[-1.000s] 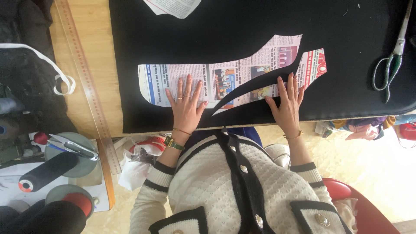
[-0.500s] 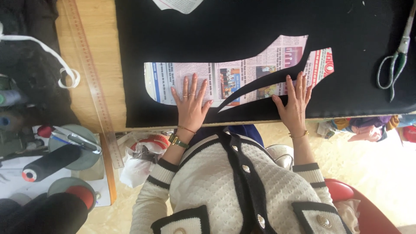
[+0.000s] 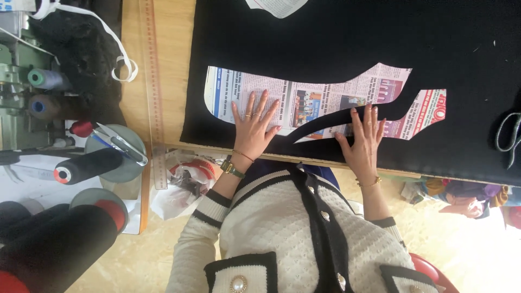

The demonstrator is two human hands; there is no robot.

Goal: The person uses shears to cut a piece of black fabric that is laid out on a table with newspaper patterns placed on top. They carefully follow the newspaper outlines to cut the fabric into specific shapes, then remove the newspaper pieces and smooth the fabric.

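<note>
Two open-palmed hands, left hand [image 3: 254,127] and right hand [image 3: 362,142], gripping nothing, press a curved newspaper pattern piece [image 3: 309,100] flat on black fabric [image 3: 353,38] covering the wooden counter [image 3: 135,103], long wooden ruler [image 3: 153,92] at nine o'clock.

matt black cloth [image 3: 336,38], printed newspaper pattern [image 3: 304,100], bare wood table [image 3: 171,65], knitted cream cardigan [image 3: 282,222]

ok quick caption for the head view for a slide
Left hand and right hand flat on a newspaper pattern over black fabric.
</note>
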